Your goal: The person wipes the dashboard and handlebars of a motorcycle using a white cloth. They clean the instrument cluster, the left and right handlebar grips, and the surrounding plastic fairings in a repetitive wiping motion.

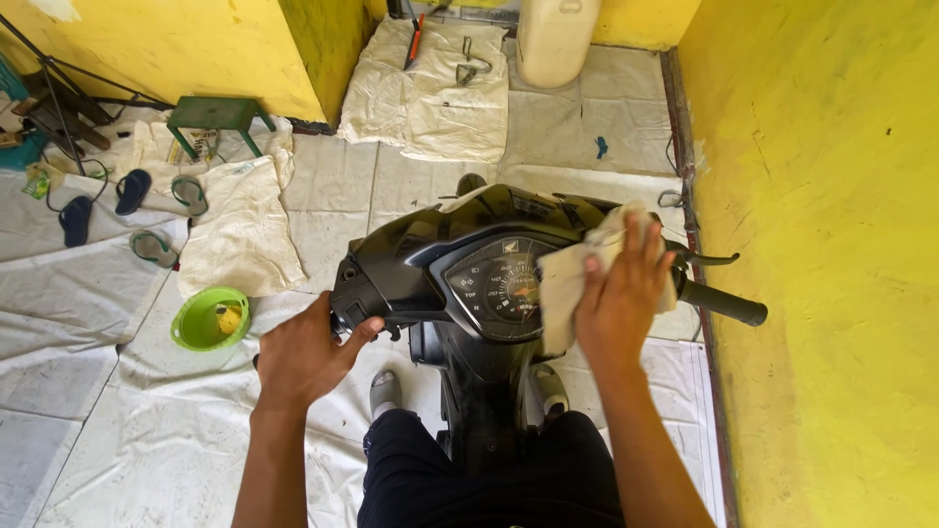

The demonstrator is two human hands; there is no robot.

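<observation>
left hand (305,354): lower centre-left, clamped round left handlebar grip
right hand (620,293): centre-right, fingers spread flat, pressing pale cloth (567,284)
scooter dash (499,284): mid-frame, cloth over right part of gauge glass; left part uncovered, wiping looks partway
green bowl (209,319): left, on floor
white jerrycan (558,37): top centre

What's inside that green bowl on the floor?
In the green bowl lies a small yellow lump, perhaps a sponge; too small to tell. The near wall of the bowl hides part of its bottom, so anything there cannot be seen.
</observation>
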